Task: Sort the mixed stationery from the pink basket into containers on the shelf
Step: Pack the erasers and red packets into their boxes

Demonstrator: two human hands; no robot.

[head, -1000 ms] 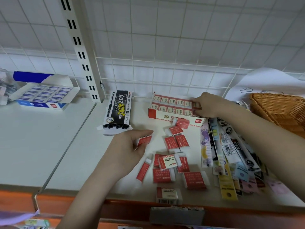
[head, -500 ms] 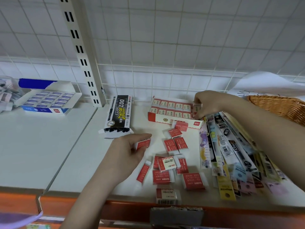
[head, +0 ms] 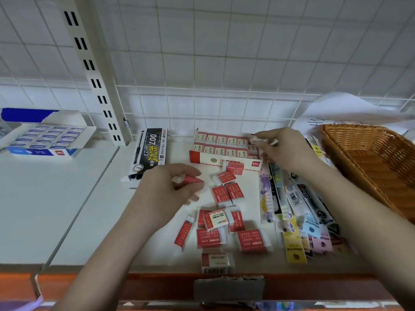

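On the shelf [head: 67, 221], the open eraser box [head: 224, 151] sits at the back, the pen box [head: 150, 151] to its left, loose erasers [head: 224, 212] scattered in front, packaged pens [head: 292, 205] to their right, the wicker basket [head: 370, 160] far right, another eraser box [head: 45, 138] far left
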